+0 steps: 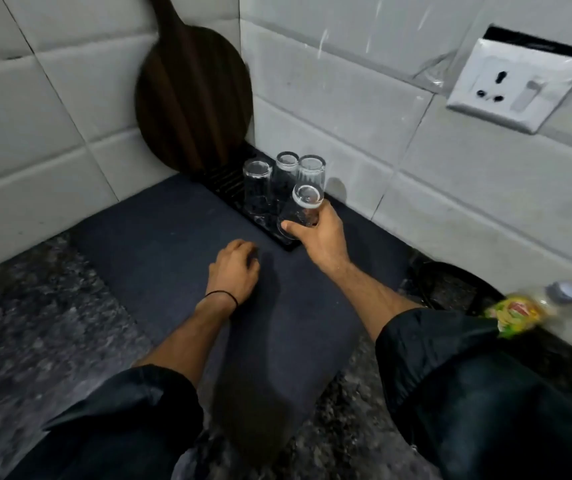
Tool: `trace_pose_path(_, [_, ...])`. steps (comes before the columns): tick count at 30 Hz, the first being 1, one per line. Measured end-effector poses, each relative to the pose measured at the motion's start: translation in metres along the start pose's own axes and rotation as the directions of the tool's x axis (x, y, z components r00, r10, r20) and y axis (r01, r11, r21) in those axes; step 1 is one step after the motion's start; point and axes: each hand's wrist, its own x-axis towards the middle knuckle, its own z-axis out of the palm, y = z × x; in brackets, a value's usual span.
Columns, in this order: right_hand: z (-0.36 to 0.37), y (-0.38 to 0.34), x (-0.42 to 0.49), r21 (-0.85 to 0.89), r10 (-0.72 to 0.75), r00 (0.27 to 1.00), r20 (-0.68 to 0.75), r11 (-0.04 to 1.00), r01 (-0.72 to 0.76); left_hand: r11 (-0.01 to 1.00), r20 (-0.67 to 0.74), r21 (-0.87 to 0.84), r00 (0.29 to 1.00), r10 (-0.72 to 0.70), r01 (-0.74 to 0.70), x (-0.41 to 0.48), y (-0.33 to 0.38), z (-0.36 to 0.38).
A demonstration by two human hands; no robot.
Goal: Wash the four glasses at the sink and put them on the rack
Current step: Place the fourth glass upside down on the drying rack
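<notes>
Extends the right arm forward, the right hand wrapping thumb and fingers round an upturned glass at the near end of the black rack. Rests the left hand palm down on the dark mat, fingers loosely curled, holding nothing. Shows three more glasses, bases up, on the rack toward the counter's back corner, by the wooden board.

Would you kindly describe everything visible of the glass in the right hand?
The glass is a clear, smooth tumbler, upside down with its thick round base uppermost, leaning slightly. The right hand grips its lower part near the rim. It is at the near end of the black ribbed rack, just in front of three other inverted glasses. Whether its rim touches the rack cannot be told.
</notes>
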Motion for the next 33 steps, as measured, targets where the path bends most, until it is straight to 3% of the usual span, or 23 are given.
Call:
trace_pose_path(6, [0.035,0.010,0.029,-0.126,-0.041,0.999,-0.006,0.991,0.040,0.990,-0.070,0.136,0.997,-0.009,0.018,0.021,-0.017,0.016])
trace_pose_path(14, [0.048,0.022,0.042,-0.209,-0.080,0.997,-0.002,0.975,0.077,0.992,-0.153,0.116,0.988,-0.030,0.048,0.032,-0.016,0.024])
trace_pose_path(25, [0.037,0.028,0.037,-0.248,-0.076,0.995,0.071,0.964,0.092,0.989,-0.079,0.118,0.994,-0.077,0.086,0.025,-0.002,0.015])
trace_pose_path(29, [0.008,0.029,0.013,-0.230,-0.037,0.998,0.054,0.972,0.048,0.998,-0.117,-0.017,0.991,-0.060,0.058,0.008,0.022,0.014])
trace_pose_path(33, [-0.051,0.038,-0.037,-0.108,-0.053,0.995,-0.086,0.993,0.043,0.950,-0.192,-0.314,0.980,-0.057,-0.006,-0.025,0.066,0.024])
